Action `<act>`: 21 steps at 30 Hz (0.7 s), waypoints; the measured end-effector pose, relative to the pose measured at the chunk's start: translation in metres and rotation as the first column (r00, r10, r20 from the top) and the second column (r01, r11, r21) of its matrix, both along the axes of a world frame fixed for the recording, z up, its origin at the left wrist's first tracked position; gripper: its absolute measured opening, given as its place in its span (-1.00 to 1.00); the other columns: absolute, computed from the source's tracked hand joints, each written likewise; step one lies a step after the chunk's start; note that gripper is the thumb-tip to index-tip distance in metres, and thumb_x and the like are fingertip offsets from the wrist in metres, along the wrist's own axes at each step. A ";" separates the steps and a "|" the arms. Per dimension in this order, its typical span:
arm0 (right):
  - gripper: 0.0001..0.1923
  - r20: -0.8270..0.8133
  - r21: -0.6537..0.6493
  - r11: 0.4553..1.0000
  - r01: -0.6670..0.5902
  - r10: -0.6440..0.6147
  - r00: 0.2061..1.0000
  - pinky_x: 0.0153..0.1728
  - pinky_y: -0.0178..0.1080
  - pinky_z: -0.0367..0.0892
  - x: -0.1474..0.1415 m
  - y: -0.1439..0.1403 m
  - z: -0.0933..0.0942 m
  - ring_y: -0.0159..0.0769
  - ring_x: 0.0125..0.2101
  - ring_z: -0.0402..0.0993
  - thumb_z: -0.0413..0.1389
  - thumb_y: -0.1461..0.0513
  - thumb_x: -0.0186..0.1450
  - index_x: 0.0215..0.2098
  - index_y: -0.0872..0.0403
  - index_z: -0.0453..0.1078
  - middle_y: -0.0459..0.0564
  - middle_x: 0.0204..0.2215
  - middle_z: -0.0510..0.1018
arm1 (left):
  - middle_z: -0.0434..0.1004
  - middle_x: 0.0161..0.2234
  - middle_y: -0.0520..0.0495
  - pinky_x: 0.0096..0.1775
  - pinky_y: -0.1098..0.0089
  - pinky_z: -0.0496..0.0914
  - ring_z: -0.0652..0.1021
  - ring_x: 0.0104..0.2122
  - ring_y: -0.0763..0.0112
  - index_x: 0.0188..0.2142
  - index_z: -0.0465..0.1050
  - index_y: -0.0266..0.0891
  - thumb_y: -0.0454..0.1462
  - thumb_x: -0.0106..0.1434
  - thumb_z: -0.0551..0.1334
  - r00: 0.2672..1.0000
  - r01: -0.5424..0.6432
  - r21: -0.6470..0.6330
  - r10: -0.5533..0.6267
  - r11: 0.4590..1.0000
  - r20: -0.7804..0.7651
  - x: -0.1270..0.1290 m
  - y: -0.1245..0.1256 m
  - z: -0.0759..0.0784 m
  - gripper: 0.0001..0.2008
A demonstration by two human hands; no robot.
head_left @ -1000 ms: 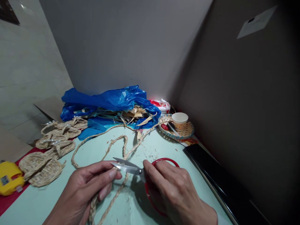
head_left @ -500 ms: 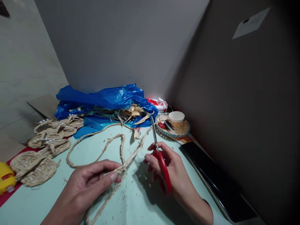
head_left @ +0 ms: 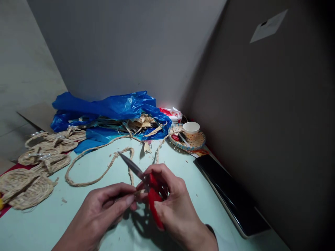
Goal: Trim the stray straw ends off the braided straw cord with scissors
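The left hand [head_left: 104, 209] pinches the braid [head_left: 104, 170] between thumb and forefinger, its grip closed on the strand low in the middle of the view, just above the surface [head_left: 183, 174]. From that pinch the braid runs up and away over the pale green top, loops to the left, and comes back toward the blue bag [head_left: 110, 108].

The right hand [head_left: 170, 205] sits just beside the left, almost touching it, with its grip closed round the red handles of the scissors [head_left: 146, 184]. The blades point up and to the left, over the braid near the pinch; they look nearly closed, though whether they touch the strand cannot be told.

At the left edge lie woven straw pieces [head_left: 28, 184], some flat and coiled, some looped. Loose straw strips [head_left: 141, 123] spill from the bag's mouth. To the right of the bag a paper cup [head_left: 191, 128] stands on a small woven tray [head_left: 199, 141], and nearer along the wall lies a flat black slab [head_left: 230, 195].
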State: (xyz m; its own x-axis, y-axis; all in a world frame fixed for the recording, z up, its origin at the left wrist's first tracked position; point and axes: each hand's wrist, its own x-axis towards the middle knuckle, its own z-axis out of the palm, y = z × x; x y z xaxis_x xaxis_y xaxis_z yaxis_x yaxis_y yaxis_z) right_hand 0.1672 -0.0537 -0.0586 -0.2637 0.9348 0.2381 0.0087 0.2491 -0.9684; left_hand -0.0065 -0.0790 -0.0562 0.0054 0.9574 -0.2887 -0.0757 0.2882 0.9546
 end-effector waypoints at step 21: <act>-0.62 -0.065 -0.170 0.975 0.140 -0.153 0.986 -0.53 -0.40 0.22 0.022 0.017 0.009 -0.46 -0.57 0.31 0.36 0.22 0.12 -0.21 0.04 0.28 -0.21 -0.49 0.51 | 0.63 -0.50 -0.04 -0.45 0.52 0.41 0.52 -0.48 0.36 -0.41 0.71 -0.16 0.00 -0.01 0.50 0.999 0.004 -0.007 -0.004 1.000 -0.054 -0.007 0.001 0.001 -0.70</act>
State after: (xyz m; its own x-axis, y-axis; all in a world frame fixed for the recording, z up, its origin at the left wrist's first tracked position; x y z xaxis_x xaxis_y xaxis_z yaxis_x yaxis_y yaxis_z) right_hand 0.1897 -0.0371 -0.0501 -0.1076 0.9899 0.0926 -0.0429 0.0884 -0.9952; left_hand -0.0132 -0.0782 -0.0549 -0.0064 0.9554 -0.2951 -0.0228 0.2949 0.9553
